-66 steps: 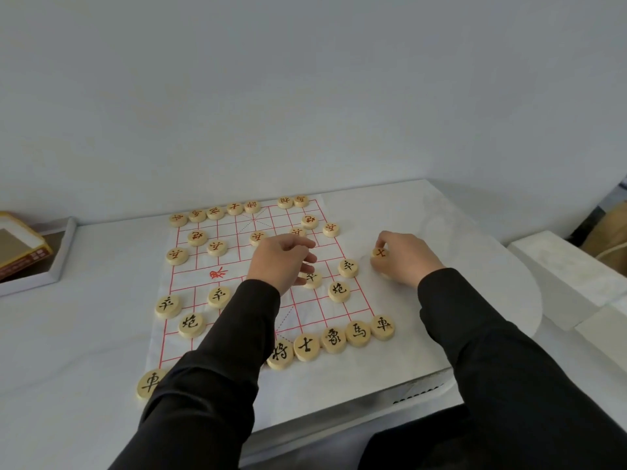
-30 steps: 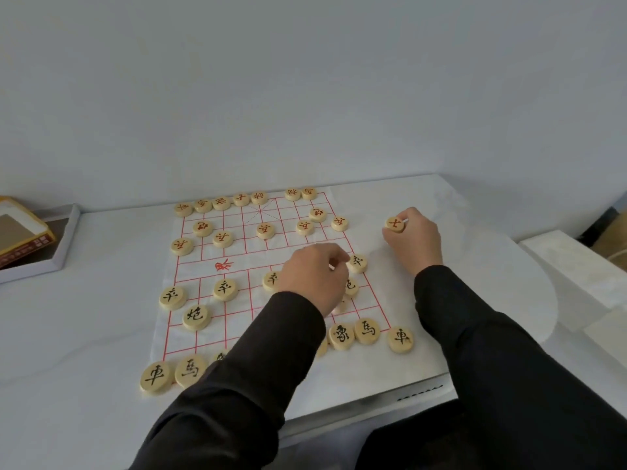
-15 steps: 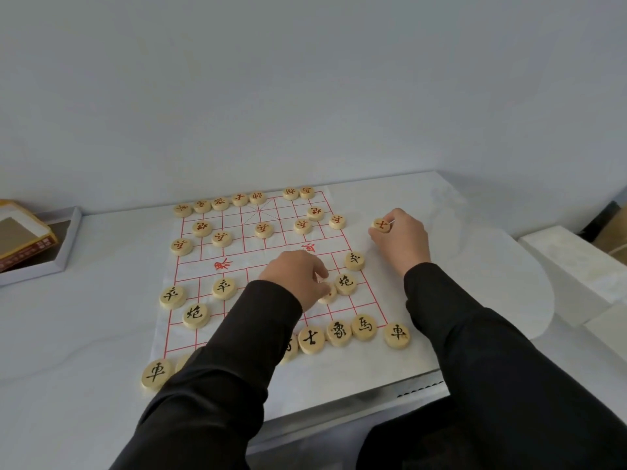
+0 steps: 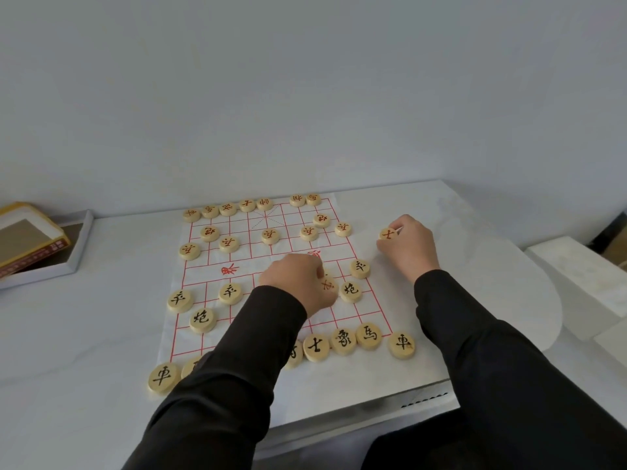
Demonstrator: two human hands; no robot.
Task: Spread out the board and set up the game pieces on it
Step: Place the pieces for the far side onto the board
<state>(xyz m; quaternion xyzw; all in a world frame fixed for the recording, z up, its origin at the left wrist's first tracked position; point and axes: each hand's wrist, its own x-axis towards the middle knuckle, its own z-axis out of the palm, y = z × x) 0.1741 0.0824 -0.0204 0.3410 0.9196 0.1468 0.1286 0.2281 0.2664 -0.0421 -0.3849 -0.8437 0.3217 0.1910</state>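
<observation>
A white paper board [image 4: 207,271] with a red grid lies flat on the table. Round wooden pieces with red marks [image 4: 270,236] line its far half, and several with black marks [image 4: 344,340] stand on the near half. My left hand [image 4: 297,283] rests over the near right part of the grid, its fingers curled round a black-marked piece [image 4: 328,286] beside another black piece [image 4: 350,290]. My right hand [image 4: 409,247] is off the board's right edge and pinches a red-marked piece [image 4: 387,234] upright between thumb and fingers. My left sleeve hides part of the near row.
An open white box [image 4: 73,256] with a yellow-edged lid [image 4: 25,237] lies at the far left of the table. White blocks [image 4: 576,279] stand to the right, past the rounded table edge. A black-marked piece [image 4: 163,377] sits just off the board's near left corner.
My right hand carried the red-marked piece away from me, beside the board's right edge, and holds it there. My left hand moved from the board's middle to the near right pieces.
</observation>
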